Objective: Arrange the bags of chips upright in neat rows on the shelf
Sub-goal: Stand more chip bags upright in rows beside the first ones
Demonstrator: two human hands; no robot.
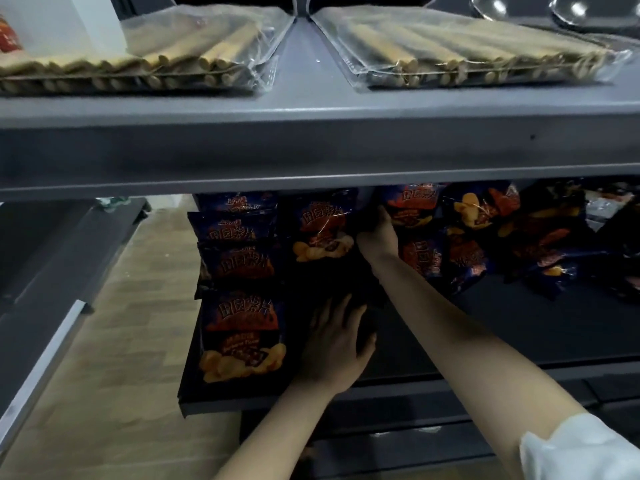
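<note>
Right hand (377, 233) grips upright chip bag (320, 230); left hand (337, 344) rests flat.

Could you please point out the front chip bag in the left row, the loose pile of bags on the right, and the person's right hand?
Front chip bag (242, 337): head view, middle of its face.
Loose pile of bags (485, 230): head view, a tilted bag's face.
Right hand (379, 233): head view, back of the hand.

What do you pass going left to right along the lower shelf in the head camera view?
Upright row of chip bags → standing chip bag → right hand → jumbled pile of chip bags. The left hand sits nearer the front, overlapping the first two, so it is left out.
</note>
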